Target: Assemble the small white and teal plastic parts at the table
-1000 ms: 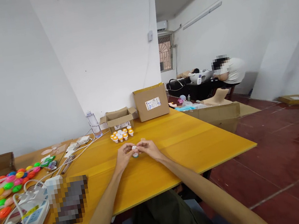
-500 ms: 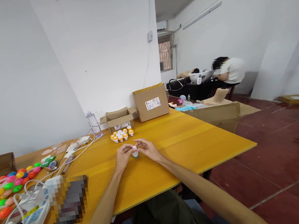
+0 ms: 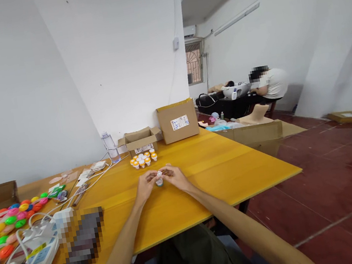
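Over the wooden table [image 3: 208, 162], my left hand [image 3: 146, 184] and my right hand [image 3: 174, 178] meet, fingertips closed from both sides on a small white die [image 3: 159, 173] with dark dots. Just under the fingers stands a small round jar [image 3: 159, 182] with a greenish base, partly covered by the hands. Beyond them, several little jars with white and orange lids [image 3: 142, 159] are grouped together.
An open cardboard box [image 3: 140, 143] and a closed one [image 3: 178, 122] stand against the wall beside a clear bottle [image 3: 110, 147]. At left lie colourful plastic eggs [image 3: 11, 218], a power strip [image 3: 39, 263] and a blurred dark device [image 3: 84, 237]. A person [image 3: 272, 84] sits far right.
The white die has turned slightly between my fingertips. My right fingers, raised a little before, have curled lower around it.
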The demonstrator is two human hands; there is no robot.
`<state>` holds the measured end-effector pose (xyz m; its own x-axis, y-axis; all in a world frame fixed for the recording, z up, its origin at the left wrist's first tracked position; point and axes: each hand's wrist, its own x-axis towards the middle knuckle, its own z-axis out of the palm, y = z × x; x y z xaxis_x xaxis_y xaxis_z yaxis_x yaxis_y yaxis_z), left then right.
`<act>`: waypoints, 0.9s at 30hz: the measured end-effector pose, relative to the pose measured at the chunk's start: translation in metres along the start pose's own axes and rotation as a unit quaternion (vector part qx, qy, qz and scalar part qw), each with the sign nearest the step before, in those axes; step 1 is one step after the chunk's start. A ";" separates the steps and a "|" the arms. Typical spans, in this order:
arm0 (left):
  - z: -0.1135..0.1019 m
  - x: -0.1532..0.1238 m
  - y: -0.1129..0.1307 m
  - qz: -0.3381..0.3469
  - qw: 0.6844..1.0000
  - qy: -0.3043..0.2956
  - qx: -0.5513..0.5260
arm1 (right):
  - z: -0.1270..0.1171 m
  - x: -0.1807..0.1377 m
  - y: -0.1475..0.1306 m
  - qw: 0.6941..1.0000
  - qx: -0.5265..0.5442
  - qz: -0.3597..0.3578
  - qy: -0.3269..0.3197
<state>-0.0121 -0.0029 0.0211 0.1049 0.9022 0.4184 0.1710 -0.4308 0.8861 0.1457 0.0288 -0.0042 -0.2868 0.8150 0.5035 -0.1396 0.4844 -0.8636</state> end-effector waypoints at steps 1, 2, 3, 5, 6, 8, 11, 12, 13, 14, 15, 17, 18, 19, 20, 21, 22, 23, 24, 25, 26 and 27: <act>0.000 0.000 0.000 -0.002 1.000 -0.001 -0.004 | 0.000 0.000 0.000 1.000 0.004 0.002 -0.001; 0.000 0.000 0.000 -0.003 1.000 -0.001 -0.006 | 0.000 0.000 0.000 1.000 0.007 0.004 -0.002; 0.000 0.000 0.000 -0.005 1.000 0.000 -0.007 | 0.000 -0.001 -0.001 1.000 0.011 0.006 -0.003; -0.001 0.000 0.000 -0.007 1.000 -0.004 -0.003 | 0.000 -0.001 -0.001 1.000 0.019 0.010 -0.003; -0.001 0.000 0.000 -0.008 1.000 -0.006 -0.001 | 0.000 -0.001 -0.001 1.000 0.024 0.012 -0.001; -0.001 0.000 -0.001 -0.011 1.000 -0.011 0.000 | -0.001 -0.001 -0.002 0.999 0.029 0.015 0.004; 0.000 0.000 -0.002 -0.015 1.000 -0.015 -0.006 | -0.002 -0.001 -0.004 0.999 0.029 0.015 0.012; 0.000 -0.001 -0.002 -0.016 1.000 -0.014 -0.007 | -0.002 -0.001 -0.005 0.999 0.027 0.014 0.013; 0.000 -0.001 -0.002 -0.016 1.000 -0.014 -0.007 | -0.002 -0.001 -0.006 0.999 0.026 0.014 0.013; 0.001 -0.001 -0.003 -0.016 1.000 -0.012 -0.005 | -0.002 -0.001 -0.007 1.000 0.025 0.014 0.012; 0.001 -0.001 -0.003 -0.015 1.000 -0.011 -0.003 | -0.002 -0.001 -0.007 1.000 0.024 0.013 0.011; 0.001 -0.001 -0.002 -0.013 1.000 -0.009 0.004 | -0.001 -0.001 -0.008 1.000 0.023 0.012 0.011; 0.002 -0.001 -0.002 -0.011 1.000 -0.010 0.008 | -0.001 -0.001 -0.008 1.000 0.021 0.011 0.013; 0.002 -0.002 -0.002 -0.008 1.000 -0.011 0.015 | -0.001 -0.001 -0.007 1.000 0.019 0.011 0.015; 0.001 -0.002 -0.001 -0.002 1.000 -0.012 0.025 | -0.001 -0.001 -0.007 1.000 0.016 0.010 0.019; 0.001 -0.002 -0.001 0.003 0.999 -0.012 0.040 | -0.001 -0.001 -0.007 1.000 0.011 0.009 0.024; 0.000 -0.002 -0.001 0.009 0.998 -0.011 0.057 | -0.001 -0.001 -0.006 1.000 0.004 0.008 0.029; 0.000 -0.002 -0.002 0.015 0.997 -0.009 0.074 | -0.002 -0.001 -0.006 0.999 -0.007 0.005 0.033; -0.002 -0.002 -0.004 0.019 0.996 -0.005 0.088 | -0.002 -0.001 -0.005 0.999 -0.020 0.002 0.036; -0.003 -0.002 -0.006 0.021 0.995 -0.003 0.098 | -0.003 -0.001 -0.005 0.999 -0.035 -0.003 0.037; -0.004 -0.002 -0.008 0.019 0.995 -0.003 0.102 | -0.003 -0.001 -0.005 0.998 -0.051 -0.007 0.036; -0.004 -0.002 -0.011 0.014 0.995 -0.007 0.100 | -0.003 -0.002 -0.004 0.997 -0.065 -0.011 0.032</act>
<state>-0.0184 -0.0002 0.0116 0.1254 0.8900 0.4383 0.3595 -0.4525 0.8161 0.1498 0.0264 -0.0013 -0.2224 0.8204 0.5267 -0.0204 0.5362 -0.8438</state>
